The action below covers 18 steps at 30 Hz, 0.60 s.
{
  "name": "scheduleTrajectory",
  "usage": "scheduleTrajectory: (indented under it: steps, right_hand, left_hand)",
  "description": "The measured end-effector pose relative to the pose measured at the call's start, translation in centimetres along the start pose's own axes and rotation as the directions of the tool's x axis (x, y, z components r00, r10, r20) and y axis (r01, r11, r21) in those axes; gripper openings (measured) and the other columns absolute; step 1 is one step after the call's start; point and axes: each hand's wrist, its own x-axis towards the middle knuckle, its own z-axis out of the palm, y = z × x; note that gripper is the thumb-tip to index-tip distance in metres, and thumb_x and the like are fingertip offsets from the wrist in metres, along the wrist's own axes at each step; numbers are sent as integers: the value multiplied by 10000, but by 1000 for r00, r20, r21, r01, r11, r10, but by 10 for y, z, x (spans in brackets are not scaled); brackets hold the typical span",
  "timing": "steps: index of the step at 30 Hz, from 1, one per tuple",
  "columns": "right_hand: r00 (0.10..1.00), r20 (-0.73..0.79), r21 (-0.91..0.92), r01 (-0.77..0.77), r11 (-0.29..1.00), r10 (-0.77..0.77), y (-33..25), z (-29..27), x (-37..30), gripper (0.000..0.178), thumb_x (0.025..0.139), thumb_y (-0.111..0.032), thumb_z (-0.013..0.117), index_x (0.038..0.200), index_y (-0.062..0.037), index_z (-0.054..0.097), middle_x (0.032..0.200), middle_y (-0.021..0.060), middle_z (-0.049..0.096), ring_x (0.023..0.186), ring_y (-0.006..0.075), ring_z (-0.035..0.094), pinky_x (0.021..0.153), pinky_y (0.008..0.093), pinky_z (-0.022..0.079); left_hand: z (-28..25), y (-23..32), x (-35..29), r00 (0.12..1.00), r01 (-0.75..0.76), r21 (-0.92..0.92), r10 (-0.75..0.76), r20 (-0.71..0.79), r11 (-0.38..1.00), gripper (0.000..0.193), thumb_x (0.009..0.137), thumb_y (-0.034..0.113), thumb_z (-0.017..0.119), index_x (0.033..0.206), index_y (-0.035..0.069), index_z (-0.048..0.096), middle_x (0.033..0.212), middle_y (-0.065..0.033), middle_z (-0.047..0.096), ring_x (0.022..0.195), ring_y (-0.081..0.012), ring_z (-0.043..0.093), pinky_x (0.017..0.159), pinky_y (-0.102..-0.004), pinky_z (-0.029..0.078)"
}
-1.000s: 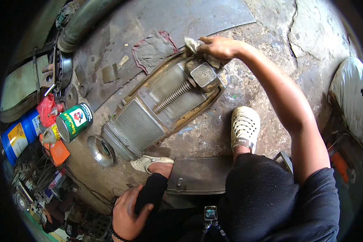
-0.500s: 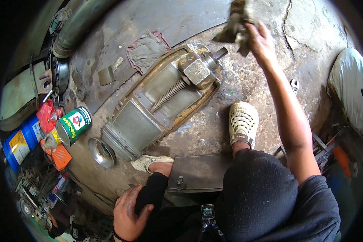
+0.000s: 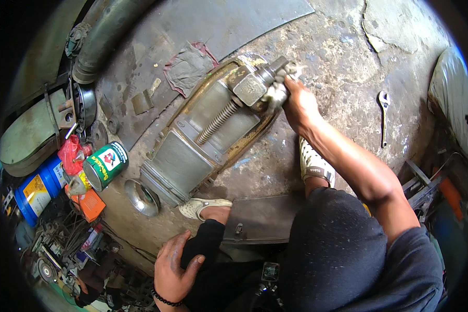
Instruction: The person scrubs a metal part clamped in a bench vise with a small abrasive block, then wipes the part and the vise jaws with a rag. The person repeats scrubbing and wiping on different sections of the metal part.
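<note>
A large metal machine vise (image 3: 184, 156) lies aslant on the floor before me, its threaded screw (image 3: 217, 122) showing between the grey blocks. My right hand (image 3: 300, 106) is closed on a crumpled, dirty rag (image 3: 276, 93). It presses the rag against the vise's far right end, beside the square block and the protruding screw end (image 3: 280, 63). Part of that end is hidden by the rag and fingers. Down at the lower left, my left hand (image 3: 176, 270) rests on my left knee, holding nothing, with the thumb apart from the fingers.
A grey cloth (image 3: 190, 70) lies beyond the vise. On the left stand a green can (image 3: 106, 165), a blue bucket (image 3: 40, 191) and a shiny metal bowl (image 3: 142, 197). An adjustable wrench (image 3: 384, 118) lies at right. Near my feet is a dark metal box (image 3: 262, 218).
My right hand has come down and toward me with the rag, from above the floor onto the vise's far end. The left hand stays on the knee. The view has shifted slightly.
</note>
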Motion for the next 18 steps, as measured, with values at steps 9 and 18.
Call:
scheduleTrajectory:
  steps: [9, 18]
  right_hand:
    - [812, 258, -675, 539, 504, -523, -32, -49, -32, 496, 1007, -150, 484, 1476, 3, 432, 1264, 208, 623, 1170, 287, 602, 1054, 399, 454]
    - [704, 706, -683, 651, -331, -71, 67, -74, -48, 617, 889, -16, 507, 1480, 98, 369, 1531, 277, 419, 1453, 439, 361, 1214, 486, 291]
  left_hand:
    - [-3, 6, 2, 999, 14, 12, -14, -35, 1000, 549, 850, 207, 757, 1312, -31, 581, 1209, -227, 662, 1122, -376, 652, 983, -424, 499]
    - [5, 4, -3, 999, 38, -5, -38, -9, 999, 554, 821, 132, 770, 1316, -29, 581, 1213, -225, 659, 1121, -370, 655, 985, -421, 502]
